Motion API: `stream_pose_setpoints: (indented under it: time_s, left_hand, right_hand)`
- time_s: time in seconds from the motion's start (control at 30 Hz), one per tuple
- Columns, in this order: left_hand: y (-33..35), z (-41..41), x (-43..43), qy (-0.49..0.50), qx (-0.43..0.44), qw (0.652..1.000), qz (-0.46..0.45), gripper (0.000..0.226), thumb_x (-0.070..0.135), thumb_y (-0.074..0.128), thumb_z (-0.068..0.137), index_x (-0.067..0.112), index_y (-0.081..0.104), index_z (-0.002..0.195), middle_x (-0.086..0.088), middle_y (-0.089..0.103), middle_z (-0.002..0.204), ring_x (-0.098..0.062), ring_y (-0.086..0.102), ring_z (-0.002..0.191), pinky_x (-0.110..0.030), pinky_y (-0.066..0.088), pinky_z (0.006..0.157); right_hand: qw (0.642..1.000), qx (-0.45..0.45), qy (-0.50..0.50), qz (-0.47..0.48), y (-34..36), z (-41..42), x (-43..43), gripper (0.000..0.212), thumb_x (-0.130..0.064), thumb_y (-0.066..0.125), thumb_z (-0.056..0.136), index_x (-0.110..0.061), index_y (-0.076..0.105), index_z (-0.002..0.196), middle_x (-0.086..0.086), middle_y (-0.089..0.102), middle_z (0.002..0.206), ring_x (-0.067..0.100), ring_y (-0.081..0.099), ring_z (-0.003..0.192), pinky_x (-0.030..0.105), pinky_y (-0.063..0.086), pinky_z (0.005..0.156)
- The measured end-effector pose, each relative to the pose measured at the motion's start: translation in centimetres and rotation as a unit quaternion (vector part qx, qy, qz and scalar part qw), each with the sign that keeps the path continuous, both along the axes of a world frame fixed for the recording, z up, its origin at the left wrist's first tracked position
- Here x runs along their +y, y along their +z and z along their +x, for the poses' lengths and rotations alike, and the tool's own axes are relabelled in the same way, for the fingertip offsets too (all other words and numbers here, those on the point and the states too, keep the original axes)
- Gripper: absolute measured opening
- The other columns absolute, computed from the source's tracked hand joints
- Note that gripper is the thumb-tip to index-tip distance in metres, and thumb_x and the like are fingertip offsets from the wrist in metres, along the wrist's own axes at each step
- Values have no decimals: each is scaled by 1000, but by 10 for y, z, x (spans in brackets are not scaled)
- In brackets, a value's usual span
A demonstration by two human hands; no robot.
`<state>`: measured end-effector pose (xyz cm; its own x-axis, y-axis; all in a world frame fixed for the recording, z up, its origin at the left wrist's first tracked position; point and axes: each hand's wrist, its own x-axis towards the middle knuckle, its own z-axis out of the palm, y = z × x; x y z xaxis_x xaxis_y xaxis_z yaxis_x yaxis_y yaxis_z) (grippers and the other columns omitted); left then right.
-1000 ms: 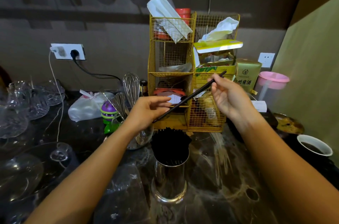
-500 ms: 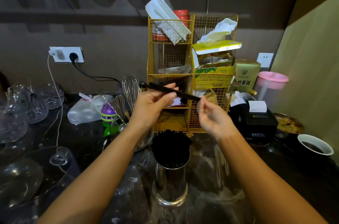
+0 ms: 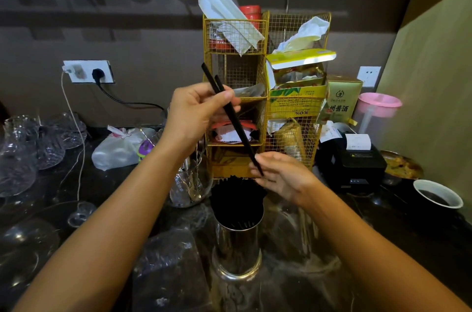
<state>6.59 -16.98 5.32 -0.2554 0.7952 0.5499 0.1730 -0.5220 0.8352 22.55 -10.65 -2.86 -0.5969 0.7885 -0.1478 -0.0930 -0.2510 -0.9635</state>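
The two black chopsticks (image 3: 233,117) slant from 11 o'clock down to 5 o'clock in front of the yellow wire rack (image 3: 236,74), held in the air above the steel canister (image 3: 236,247). That canister stands on the dark desk (image 3: 383,247) at 6 o'clock of the pair. The left hand (image 3: 194,112) has its grip closed around the upper third, with the thumb laid across both sticks so they lie side by side and cannot scissor apart. The right hand (image 3: 283,176) closes its grip on the thin lower ends just over the canister's mouth. This looks like a way to even up the tips and to steer them, since the left hand alone would leave the far ends swinging. The canister is already packed with a bundle (image 3: 236,199) of matching sticks standing upright, so the pair is probably being matched and aimed at a gap in that bundle. Both hands work close over the opening, probably because there is little room to spare. A glass jar of whisks (image 3: 190,189) crowds the canister at its 10 o'clock, and a receipt printer (image 3: 357,160) sits at its 2 o'clock.
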Motion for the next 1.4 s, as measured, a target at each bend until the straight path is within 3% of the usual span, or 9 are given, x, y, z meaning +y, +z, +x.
stream_pose_setpoints:
  time_s: [0.1,0.2,0.37,0.43,0.57,0.73,0.9,1.1,1.4]
  left_hand:
    - [-5,1,2,-25,70,997,-36,16,3,56,81,16,64,74,10,72,56,-6,69,61,-21,58,61]
    - [-19,6,6,-65,116,987,-92,17,0,56,79,15,64,74,12,70,53,-2,67,58,-17,57,57]
    - [-48,16,13,-70,193,970,-129,10,5,62,77,-4,65,79,-11,71,67,-15,61,66,-27,51,65]
    - [-60,19,15,-57,205,967,-144,24,7,64,75,-15,61,81,-33,62,72,-23,52,67,-37,43,67]
    - [-80,21,14,-21,248,950,-186,23,12,69,72,-2,58,58,-12,52,56,-16,46,54,-29,35,56]
    - [-105,21,13,74,407,889,-198,25,29,67,74,4,68,80,-10,66,78,-23,58,76,-36,43,71]
    - [-119,25,10,94,482,844,-217,31,32,62,78,10,66,99,-9,59,107,-25,44,102,-34,35,86]
    - [-124,26,8,99,450,858,-226,32,32,62,77,15,60,105,-7,52,108,-20,37,102,-27,31,83]
    - [-117,21,2,69,457,860,-216,35,33,62,78,18,58,110,-6,52,115,-21,38,111,-32,33,93]
  right_hand:
    - [971,-132,-3,198,16,5,-6,24,-14,59,83,-17,55,106,1,60,101,16,57,98,30,46,90]
    - [943,-71,-39,324,39,7,-15,45,-11,55,85,-23,42,126,-6,55,104,3,55,95,12,48,80]
    - [884,-38,-62,462,50,2,-22,44,-10,55,86,-44,42,111,-21,52,99,-15,54,91,11,47,84]
    - [857,-55,-86,506,41,-2,-22,42,-6,57,84,-32,49,115,-22,54,95,-17,55,83,2,45,79]
    - [796,-108,-138,580,13,-5,-14,25,-8,61,77,-2,68,100,7,70,92,-2,56,85,3,42,78]
    - [804,-138,-109,567,-23,-6,-13,23,-10,62,75,0,69,95,17,72,91,7,60,84,7,44,79]
    - [811,-178,-107,547,-46,-6,-13,17,-11,66,74,-3,68,89,15,69,82,5,55,74,23,47,73]
    - [808,-239,-77,533,-57,-5,-14,13,-14,64,76,-1,66,80,17,69,78,27,63,73,28,46,65]
    - [783,-342,5,520,-35,-5,-16,23,-22,51,89,-6,67,91,15,68,96,27,59,91,32,41,77]
